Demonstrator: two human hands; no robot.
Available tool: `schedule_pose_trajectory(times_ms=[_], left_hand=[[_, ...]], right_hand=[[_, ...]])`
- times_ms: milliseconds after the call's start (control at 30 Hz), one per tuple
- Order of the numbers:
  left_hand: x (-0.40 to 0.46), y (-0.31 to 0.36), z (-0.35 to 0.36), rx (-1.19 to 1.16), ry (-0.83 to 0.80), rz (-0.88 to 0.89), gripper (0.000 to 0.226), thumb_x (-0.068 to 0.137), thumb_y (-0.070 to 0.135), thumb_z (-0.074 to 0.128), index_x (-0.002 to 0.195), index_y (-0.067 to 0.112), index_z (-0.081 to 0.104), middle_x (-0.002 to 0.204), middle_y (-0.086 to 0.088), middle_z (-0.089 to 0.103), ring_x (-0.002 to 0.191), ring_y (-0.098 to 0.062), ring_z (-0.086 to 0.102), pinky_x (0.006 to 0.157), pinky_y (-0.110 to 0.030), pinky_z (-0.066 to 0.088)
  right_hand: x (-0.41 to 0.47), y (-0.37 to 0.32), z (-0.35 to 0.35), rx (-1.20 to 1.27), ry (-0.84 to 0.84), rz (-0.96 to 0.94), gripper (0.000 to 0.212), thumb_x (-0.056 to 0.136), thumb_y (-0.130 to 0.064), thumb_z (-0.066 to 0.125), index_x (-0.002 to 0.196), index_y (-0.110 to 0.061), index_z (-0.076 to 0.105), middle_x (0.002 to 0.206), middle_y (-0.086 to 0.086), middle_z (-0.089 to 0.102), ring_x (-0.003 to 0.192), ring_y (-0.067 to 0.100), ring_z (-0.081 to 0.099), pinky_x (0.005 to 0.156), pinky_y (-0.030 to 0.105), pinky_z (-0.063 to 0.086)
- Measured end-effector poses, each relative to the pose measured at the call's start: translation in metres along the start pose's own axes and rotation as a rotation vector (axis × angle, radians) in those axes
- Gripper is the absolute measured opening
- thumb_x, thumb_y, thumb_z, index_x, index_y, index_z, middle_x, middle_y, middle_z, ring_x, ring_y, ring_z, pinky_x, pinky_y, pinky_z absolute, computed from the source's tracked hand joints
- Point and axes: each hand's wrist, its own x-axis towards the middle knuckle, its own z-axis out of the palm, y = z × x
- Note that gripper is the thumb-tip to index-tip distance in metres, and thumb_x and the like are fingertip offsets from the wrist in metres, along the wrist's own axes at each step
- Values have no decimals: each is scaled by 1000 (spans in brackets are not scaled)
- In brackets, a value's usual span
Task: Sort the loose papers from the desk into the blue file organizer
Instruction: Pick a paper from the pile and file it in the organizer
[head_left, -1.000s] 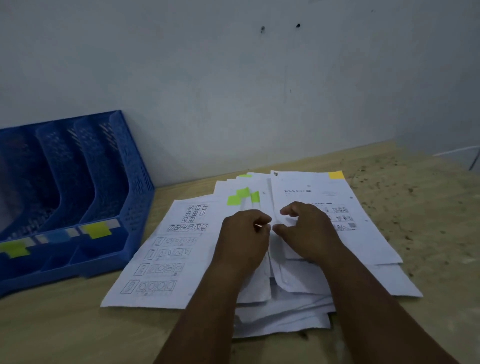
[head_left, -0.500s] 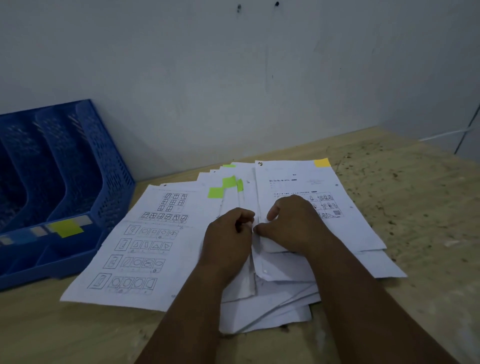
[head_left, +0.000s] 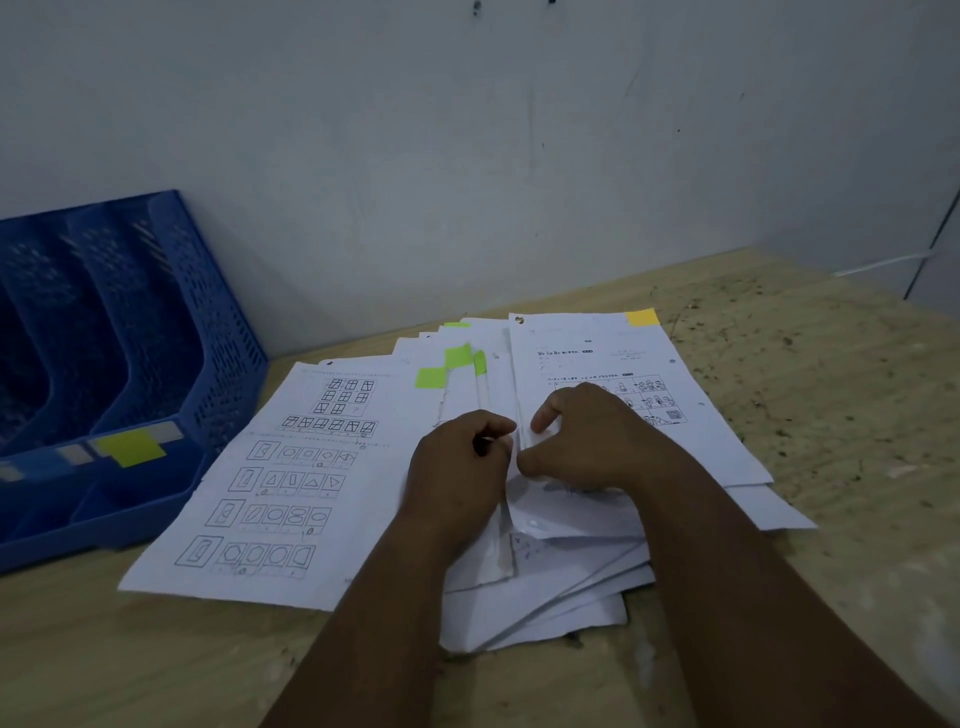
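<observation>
Both grips closed: left hand (head_left: 457, 467) and right hand (head_left: 587, 441) pinching raised sheet edges atop loose white printed papers (head_left: 322, 467) mid-desk. Blue perforated plastic file organizer (head_left: 208, 332) at left desk edge, unfilled. Risk: grabbing several stuck sheets, tearing, toppling pile.

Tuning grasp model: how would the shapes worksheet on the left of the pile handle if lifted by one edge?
The shapes worksheet is a single thin sheet lying flat on the desk, so it would probably droop and be very light. Its right edge is tucked under the pile, so it may drag neighbours. Pushed, it would likely slide or buckle.
</observation>
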Motion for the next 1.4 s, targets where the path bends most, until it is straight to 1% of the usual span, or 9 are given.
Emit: schedule_pose_trajectory(times_ms=[167,300,367,500,700,833,967,1200,1400], left_hand=[[1,0,-1,-25,-5,-7,18,94,23,64,105,29,76,98,16,73,94,-1,66,91,-34,55],[1,1,-1,-26,-12,-14,12,93,29,66,100,31,76,92,19,73,87,3,65,84,-27,54],[0,3,0,-39,4,-11,9,93,30,67,95,31,76,89,20,73,84,4,65,78,-20,51],[-3,12,-1,-68,66,26,14,93,36,69,85,29,78,80,21,73,78,3,66,71,-16,50],[-5,25,-4,-313,22,-5,25,97,41,64,93,21,79,85,7,78,80,-9,73,79,-30,58],[-1,37,-6,-829,-39,-242,43,101,47,52,111,12,75,103,-12,78,99,-27,74,94,-45,57],[1,41,-18,-1100,10,-406,29,105,25,51,121,6,66,105,-16,77,96,-28,76,74,-36,62],[11,29,-23,-1019,94,-327,36,104,2,42,129,16,64,116,-8,75,105,-29,73,96,-49,56],[9,38,-26,-1038,119,-298,30,104,7,48,126,19,64,113,-5,76,102,-26,74,87,-46,60]], right_hand=[[2,0,-1,3,38,-16,45,76,-39,76,101,-1,75,110,20,71,101,31,66,86,42,55],[12,6,2,1,131,42,24,71,-28,68,66,-5,66,62,7,65,60,21,62,64,37,57],[18,10,4,10,223,87,19,71,-22,63,63,-5,65,57,5,64,53,19,63,57,32,56],[24,16,4,15,368,146,21,85,-27,66,72,-11,70,66,0,66,64,15,65,51,18,42],[16,2,3,124,471,-27,23,88,-43,69,75,-25,72,78,-12,70,75,6,65,67,23,45],[6,-11,10,320,384,-336,16,80,-34,74,68,-25,70,87,-15,70,88,0,64,77,18,48],[-1,-17,18,249,189,-495,11,80,-34,78,72,-26,77,101,-17,70,100,-3,62,89,21,48],[7,-19,24,345,403,-380,31,81,-57,63,74,-27,71,100,-13,67,102,-2,57,87,13,40],[28,-5,30,290,459,-147,49,71,-71,50,108,-41,63,133,-10,53,131,15,44,106,39,41]])
